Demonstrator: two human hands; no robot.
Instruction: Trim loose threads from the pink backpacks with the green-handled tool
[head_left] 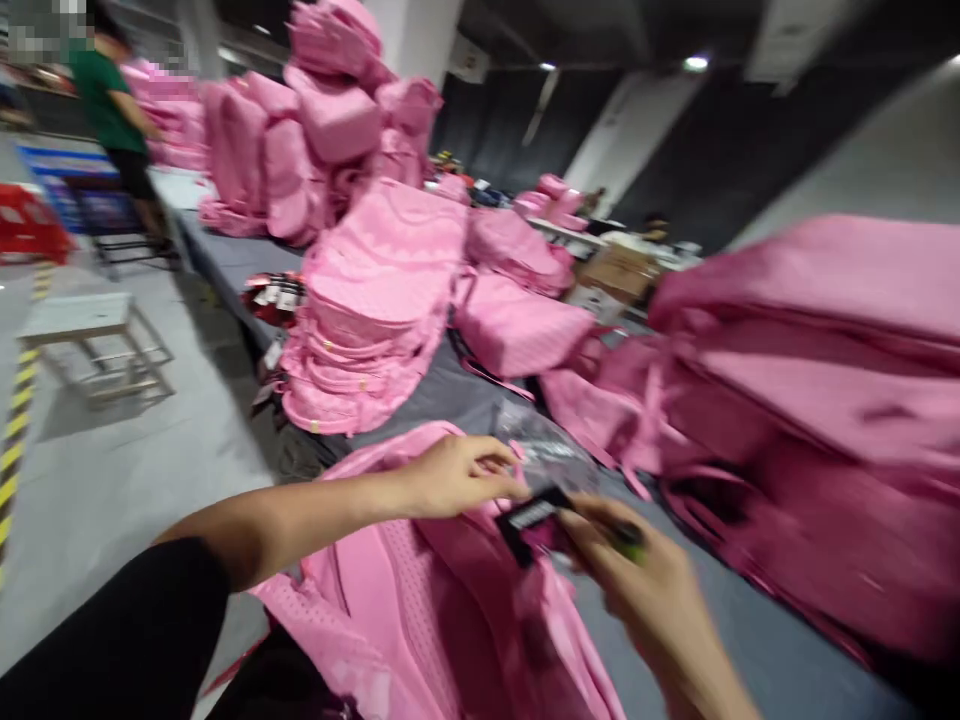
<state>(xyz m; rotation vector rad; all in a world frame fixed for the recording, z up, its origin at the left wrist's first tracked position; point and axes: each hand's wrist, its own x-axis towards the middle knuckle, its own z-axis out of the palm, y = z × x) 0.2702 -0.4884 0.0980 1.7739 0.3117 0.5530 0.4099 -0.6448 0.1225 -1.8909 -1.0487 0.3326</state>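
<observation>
A pink backpack [405, 600] lies in front of me at the table's near edge, its padded straps facing up. My left hand [450, 478] reaches across its top, thumb and fingers closed by a small pink loop [517, 452]; what they pinch is hard to make out. Between the fingers of my right hand [645, 570] is a black tag [531, 515] with white print, just above the bag's right side. A small black and green object [628, 540] also shows within that hand, blurred. Just beyond my hands lies a clear plastic bag [547, 450].
Stacked pink backpacks [375, 300] stand ahead on the grey table [750, 620], with a large one [825, 430] close at right. Several tags [276, 295] lie at the table's left edge. A stool [90, 325] and a person in green [112, 100] are at left.
</observation>
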